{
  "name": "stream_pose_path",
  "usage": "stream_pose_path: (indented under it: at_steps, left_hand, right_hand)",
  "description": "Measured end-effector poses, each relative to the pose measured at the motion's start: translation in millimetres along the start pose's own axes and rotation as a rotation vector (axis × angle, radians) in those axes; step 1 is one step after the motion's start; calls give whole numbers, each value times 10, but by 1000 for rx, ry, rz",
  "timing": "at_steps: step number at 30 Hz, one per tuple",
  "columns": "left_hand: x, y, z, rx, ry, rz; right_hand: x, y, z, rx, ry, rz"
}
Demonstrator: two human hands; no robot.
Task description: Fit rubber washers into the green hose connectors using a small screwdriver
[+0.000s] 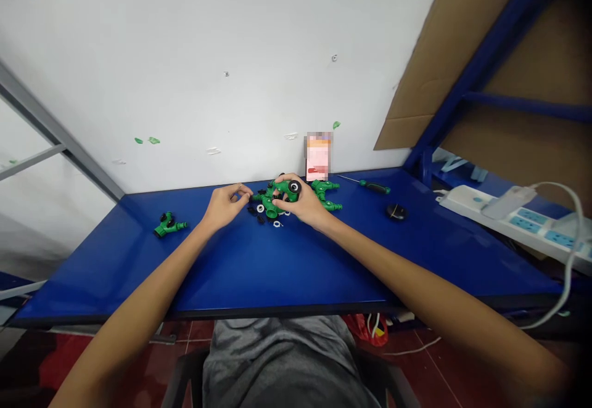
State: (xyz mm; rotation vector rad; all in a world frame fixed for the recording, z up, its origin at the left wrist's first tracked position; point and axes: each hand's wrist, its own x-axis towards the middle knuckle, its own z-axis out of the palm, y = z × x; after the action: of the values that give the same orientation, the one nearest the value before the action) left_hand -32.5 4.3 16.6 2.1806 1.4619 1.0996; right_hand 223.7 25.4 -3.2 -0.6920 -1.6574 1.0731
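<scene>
My right hand (303, 206) is closed round a green plastic hose fitting (283, 190) with a black round knob, held just above the blue table (287, 266). My left hand (226, 203) sits beside it with fingertips pinched together near the fitting's left end; what they pinch is too small to name. Small black and white rings (271, 216) lie on the table under the hands. Another green fitting (326, 193) lies just right of my right hand.
A lone green fitting (169, 225) lies at the table's left. A green-handled screwdriver (372, 187) and a black round cap (396, 212) lie to the right. A pink box (318, 156) stands against the white wall. A white power strip (513, 217) rests on the right shelf.
</scene>
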Motion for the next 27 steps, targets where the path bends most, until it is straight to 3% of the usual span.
stream_pose_path:
  at_steps: [3, 6, 9, 14, 19, 27]
  left_hand:
    - [-35, 43, -37, -147, -21, -56]
    - [-64, 110, 20, -279, -129, -57]
    - [-98, 172, 143, -369, -196, -70]
    - [-112, 161, 256, -434, -168, -62]
    - [-76, 80, 157, -226, -109, -68]
    - [-76, 6, 229, 13, -175, 41]
  right_hand:
    - [-18, -11, 23, -7, -31, 16]
    - [-50, -27, 60, -41, -55, -9]
    - [-97, -60, 104, -213, -67, -134]
    - [-157, -123, 163, -393, -88, -281]
    - [-140, -86, 142, -393, -74, -236]
    - [-93, 50, -5, -696, -294, -246]
